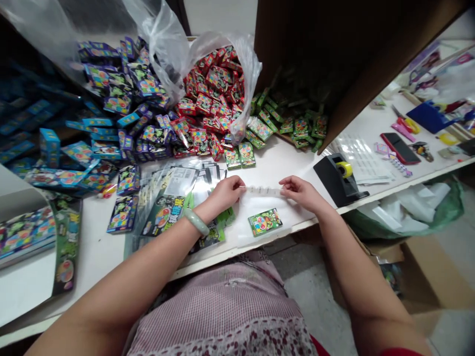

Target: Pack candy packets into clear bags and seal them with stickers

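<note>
A narrow translucent plastic strip (262, 190) with faint grey marks is stretched level above the table edge. My left hand (230, 191), with a pale green bangle on its wrist, pinches the strip's left end. The right end is between the thumb and fingers of my right hand (299, 192). Just below, a small green printed box (265, 222) lies on or inside a clear plastic sheet or bag (245, 240); I cannot tell which. Whether the strip belongs to that plastic is unclear. Near my left hand lie flat printed packages (163, 210) in clear plastic.
Behind my hands are heaps of red boxes (217, 79), purple boxes (122, 81), blue boxes (50, 147) and green boxes (302, 127). A black tape dispenser (334, 180) stands at right, near a phone (401, 148). A cardboard box (426, 272) sits below the table.
</note>
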A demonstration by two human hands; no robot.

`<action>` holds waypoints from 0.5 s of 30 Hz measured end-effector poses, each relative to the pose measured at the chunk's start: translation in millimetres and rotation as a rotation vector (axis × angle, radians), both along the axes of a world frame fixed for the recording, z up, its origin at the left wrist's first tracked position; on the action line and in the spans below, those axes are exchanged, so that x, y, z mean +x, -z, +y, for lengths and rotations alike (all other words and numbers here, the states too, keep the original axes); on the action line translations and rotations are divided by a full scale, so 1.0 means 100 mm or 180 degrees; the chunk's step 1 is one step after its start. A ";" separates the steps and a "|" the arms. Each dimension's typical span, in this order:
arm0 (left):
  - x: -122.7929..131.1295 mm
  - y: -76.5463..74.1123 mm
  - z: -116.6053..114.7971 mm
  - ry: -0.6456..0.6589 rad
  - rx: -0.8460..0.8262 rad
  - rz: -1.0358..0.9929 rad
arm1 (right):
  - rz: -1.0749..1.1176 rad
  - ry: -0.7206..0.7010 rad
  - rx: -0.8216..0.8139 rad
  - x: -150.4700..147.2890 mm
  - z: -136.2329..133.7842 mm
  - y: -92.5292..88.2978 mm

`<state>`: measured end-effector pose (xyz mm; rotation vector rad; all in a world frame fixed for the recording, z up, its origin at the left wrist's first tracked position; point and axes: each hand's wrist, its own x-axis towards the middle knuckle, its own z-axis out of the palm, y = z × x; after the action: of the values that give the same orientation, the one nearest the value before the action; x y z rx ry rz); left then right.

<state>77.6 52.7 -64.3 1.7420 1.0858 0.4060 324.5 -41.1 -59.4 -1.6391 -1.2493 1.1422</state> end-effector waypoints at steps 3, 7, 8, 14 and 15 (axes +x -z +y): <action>0.02 -0.02 0.00 0.0021 0.0015 0.0063 | 0.0169 0.0145 0.0062 0.00 -0.01 0.03; 0.03 -0.04 0.00 0.0014 0.0006 0.0112 | 0.0183 0.0284 0.0131 -0.03 0.01 0.06; 0.03 -0.04 0.00 0.0016 -0.0001 0.0115 | 0.0176 0.0275 0.0123 -0.04 0.01 0.06; 0.03 -0.04 0.00 0.0041 -0.0041 0.0107 | -0.0174 0.0255 0.0150 -0.01 -0.03 0.06; 0.03 -0.05 0.00 0.0039 -0.0045 0.0110 | -0.0376 0.0335 0.0255 -0.02 -0.06 0.03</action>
<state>80.1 53.2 -59.5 1.7482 1.0996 0.3611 322.6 -47.5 -62.4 -1.7114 -1.2506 0.9314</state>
